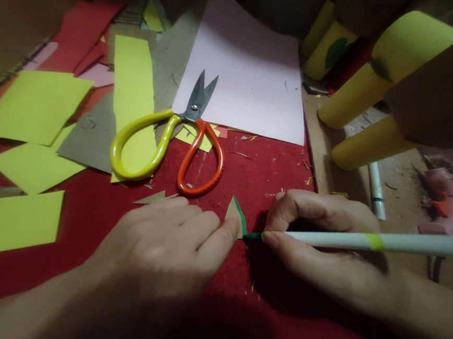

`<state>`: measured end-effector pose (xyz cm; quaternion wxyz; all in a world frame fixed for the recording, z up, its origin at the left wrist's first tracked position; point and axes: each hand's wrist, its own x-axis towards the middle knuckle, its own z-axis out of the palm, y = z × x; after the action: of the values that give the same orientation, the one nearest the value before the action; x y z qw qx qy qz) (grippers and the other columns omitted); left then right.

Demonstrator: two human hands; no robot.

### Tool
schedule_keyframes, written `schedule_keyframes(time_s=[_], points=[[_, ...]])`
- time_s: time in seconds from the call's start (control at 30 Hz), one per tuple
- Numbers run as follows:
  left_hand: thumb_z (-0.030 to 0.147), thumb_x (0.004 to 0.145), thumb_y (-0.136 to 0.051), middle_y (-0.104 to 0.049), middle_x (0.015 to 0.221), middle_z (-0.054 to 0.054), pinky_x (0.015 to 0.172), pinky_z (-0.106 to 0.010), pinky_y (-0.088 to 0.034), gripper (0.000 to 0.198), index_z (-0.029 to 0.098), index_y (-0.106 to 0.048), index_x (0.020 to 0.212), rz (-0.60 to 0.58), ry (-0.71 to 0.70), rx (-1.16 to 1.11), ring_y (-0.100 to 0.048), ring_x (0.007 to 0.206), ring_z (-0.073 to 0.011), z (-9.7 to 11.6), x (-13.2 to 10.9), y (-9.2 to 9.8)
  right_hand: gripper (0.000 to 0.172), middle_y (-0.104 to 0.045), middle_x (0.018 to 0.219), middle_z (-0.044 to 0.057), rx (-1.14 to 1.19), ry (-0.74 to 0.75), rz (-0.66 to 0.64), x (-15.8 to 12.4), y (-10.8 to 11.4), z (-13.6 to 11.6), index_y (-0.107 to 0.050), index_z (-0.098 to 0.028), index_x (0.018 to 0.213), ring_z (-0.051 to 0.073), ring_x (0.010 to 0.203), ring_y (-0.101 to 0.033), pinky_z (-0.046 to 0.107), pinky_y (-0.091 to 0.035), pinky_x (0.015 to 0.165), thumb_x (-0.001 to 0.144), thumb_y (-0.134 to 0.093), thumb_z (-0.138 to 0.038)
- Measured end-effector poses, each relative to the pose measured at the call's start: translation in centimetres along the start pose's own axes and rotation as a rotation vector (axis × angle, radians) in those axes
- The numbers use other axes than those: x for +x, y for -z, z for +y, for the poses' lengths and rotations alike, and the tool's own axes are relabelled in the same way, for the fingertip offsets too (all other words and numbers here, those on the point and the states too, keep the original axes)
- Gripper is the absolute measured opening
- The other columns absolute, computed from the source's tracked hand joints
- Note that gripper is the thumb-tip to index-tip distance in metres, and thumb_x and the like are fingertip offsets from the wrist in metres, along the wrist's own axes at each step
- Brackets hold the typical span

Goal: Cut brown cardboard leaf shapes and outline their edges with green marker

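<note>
A small pointed piece of brown cardboard [232, 212] lies on the red surface, its right edge coloured green. My left hand [170, 238] has its fingers curled in, and its thumb presses the piece down. In my right hand [318, 250] is a felt-tip pen [331, 239] with a white barrel, a yellow-green band and a dark green tip. That tip touches the lower right edge of the piece. Just beyond my left hand lie scissors [195, 112], one handle yellow and one orange-red, blades parted. Another cardboard scrap [152, 197] is partly covered by my left fingers.
Yellow paper pieces [35, 105] and red paper [80, 38] lie at left, with grey-brown cardboard [90, 132] among them. A pale sheet [250, 72] rests behind the scissors. Yellow paper tubes [353, 98] stand at right near another white pen [376, 189]. Small clippings litter the red surface [266, 167].
</note>
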<state>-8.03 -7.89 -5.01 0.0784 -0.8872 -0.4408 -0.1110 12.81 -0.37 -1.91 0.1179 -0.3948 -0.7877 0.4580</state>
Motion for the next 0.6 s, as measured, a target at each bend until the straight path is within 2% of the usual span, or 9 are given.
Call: schedule_keyframes(time_s=[0.1, 0.3, 0.43, 0.6], points=[[0.026, 0.093, -0.037, -0.058, 0.066, -0.001, 0.056, -0.035, -0.039, 0.031, 0.012, -0.056, 0.113, 0.000, 0.002, -0.018, -0.052, 0.059, -0.0196, 0.0, 0.0, -0.1, 0.017, -0.057, 0.055, -0.004, 0.012, 0.024, 0.010, 0.0, 0.0, 0.1, -0.054, -0.020, 0.064, 0.008, 0.045, -0.048, 0.018, -0.037, 0.040, 0.077, -0.062, -0.013], [0.016, 0.091, -0.039, -0.059, 0.066, -0.001, 0.054, -0.033, -0.039, 0.030, 0.011, -0.054, 0.115, 0.019, -0.006, -0.011, -0.052, 0.059, -0.0188, 0.0, 0.0, 0.1, 0.014, -0.060, 0.063, -0.002, 0.103, 0.042, 0.091, 0.1, -0.5, 0.6, -0.055, -0.020, 0.070, 0.010, 0.051, -0.052, 0.021, -0.041, 0.044, 0.083, -0.061, -0.017], [0.023, 0.092, -0.037, -0.059, 0.067, -0.002, 0.055, -0.035, -0.040, 0.032, 0.009, -0.055, 0.115, 0.010, -0.014, -0.023, -0.052, 0.059, -0.0204, -0.1, 0.0, -0.2, 0.013, -0.065, 0.070, -0.001, 0.052, 0.042, 0.102, 0.2, -0.5, 0.5, -0.057, -0.019, 0.072, 0.010, 0.056, -0.055, 0.020, -0.043, 0.048, 0.084, -0.061, -0.016], [0.024, 0.093, -0.033, -0.056, 0.062, -0.001, 0.053, -0.036, -0.038, 0.034, 0.009, -0.058, 0.110, 0.120, -0.022, -0.022, -0.050, 0.054, -0.0205, 0.0, 0.0, -1.1, 0.014, -0.062, 0.063, -0.002, 0.036, 0.023, 0.042, 0.1, -0.3, 0.2, -0.056, -0.019, 0.069, 0.010, 0.053, -0.053, 0.019, -0.041, 0.045, 0.081, -0.061, -0.013]])
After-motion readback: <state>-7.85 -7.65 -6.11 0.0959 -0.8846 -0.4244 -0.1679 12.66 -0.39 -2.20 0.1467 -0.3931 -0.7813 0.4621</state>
